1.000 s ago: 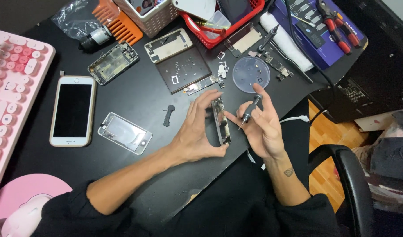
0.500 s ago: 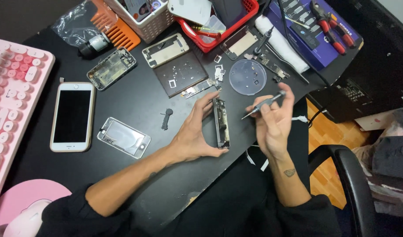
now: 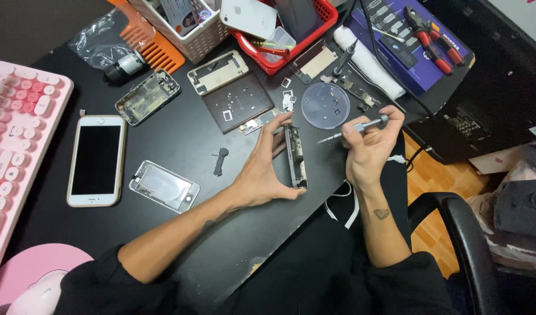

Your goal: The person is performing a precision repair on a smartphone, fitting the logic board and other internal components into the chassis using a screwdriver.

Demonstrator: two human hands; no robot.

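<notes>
My left hand (image 3: pixel 262 172) grips an opened phone chassis (image 3: pixel 296 156), standing it on its long edge on the black desk (image 3: pixel 180 140), thumb at the lower end and fingers along the top. It looks light, thin and stiff, with exposed parts inside that I judge fragile, so the metal rim is the safe place to hold, not the open face. My right hand (image 3: pixel 370 149) is closed around a slim silver screwdriver (image 3: pixel 352 128), its tip pointing toward the chassis but not quite touching. Further left lie a small black part (image 3: pixel 219 161), a detached screen panel (image 3: pixel 164 186) and a whole white phone (image 3: pixel 97 160). Beyond sit a clear round dish (image 3: pixel 325 105), a dark screw mat (image 3: pixel 238 101) and a red basket (image 3: pixel 314 35). A pink keyboard (image 3: pixel 17 134) edges the crowded desk; a chair arm (image 3: pixel 466 233) and wooden floor show at right.
</notes>
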